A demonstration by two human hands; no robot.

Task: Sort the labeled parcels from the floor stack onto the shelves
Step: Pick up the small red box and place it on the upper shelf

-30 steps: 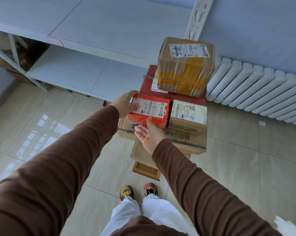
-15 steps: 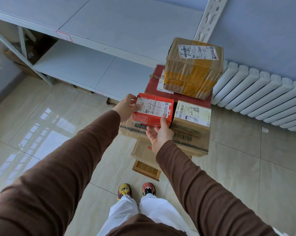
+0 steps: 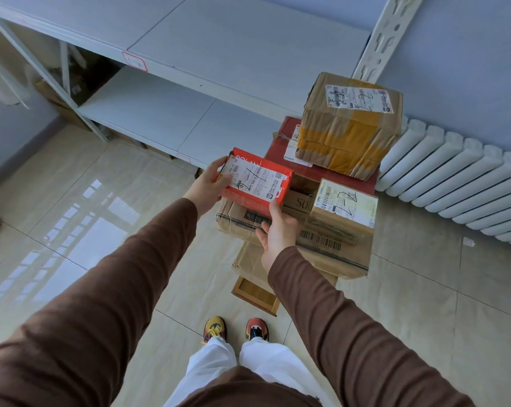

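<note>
A small red parcel with a white shipping label hangs just above the left side of the floor stack. My left hand grips its left end, thumb on the label. My right hand holds its near right corner from below, thumb up the side. Under it lies a wide cardboard box. A small brown parcel with a label marked 2 sits on that box's right. Behind, a flat red box carries a taped brown parcel. The white shelves stand to the left.
A white radiator runs along the wall at the right. Red-framed tags mark the shelf edges. Cardboard and clutter sit behind the shelf frame at the left. A small wooden tray lies at the stack's foot, near my shoes.
Both hands closed on the red parcel, the right going from open palm to a grip. The parcel has lifted off the stack and shifted left, away from the small brown parcel.
</note>
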